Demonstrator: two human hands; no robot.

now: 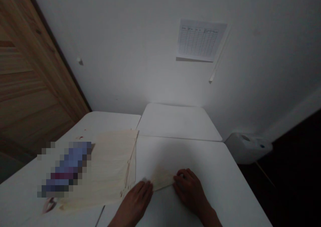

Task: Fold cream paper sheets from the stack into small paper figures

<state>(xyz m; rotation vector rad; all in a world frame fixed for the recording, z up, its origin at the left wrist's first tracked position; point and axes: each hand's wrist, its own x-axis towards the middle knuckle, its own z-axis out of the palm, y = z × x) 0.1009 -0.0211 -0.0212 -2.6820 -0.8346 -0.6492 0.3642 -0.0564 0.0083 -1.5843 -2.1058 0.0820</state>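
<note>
Cream folded sheet (pixel 162 177) sits lower centre, touched by the left hand (pixel 132 200) and right hand (pixel 190 190); the dim view leaves it unclear whether they grip it or only press. Left of it on the white tabletop (pixel 200 163) lie a larger cream sheet (pixel 111 163) and a pixelated object (pixel 64 168); a printed grid chart (pixel 200 39) hangs upper right.

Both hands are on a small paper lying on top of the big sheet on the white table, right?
No: the head view shows the small paper beside the big sheet, on the white table, between the left hand and right hand.
</note>
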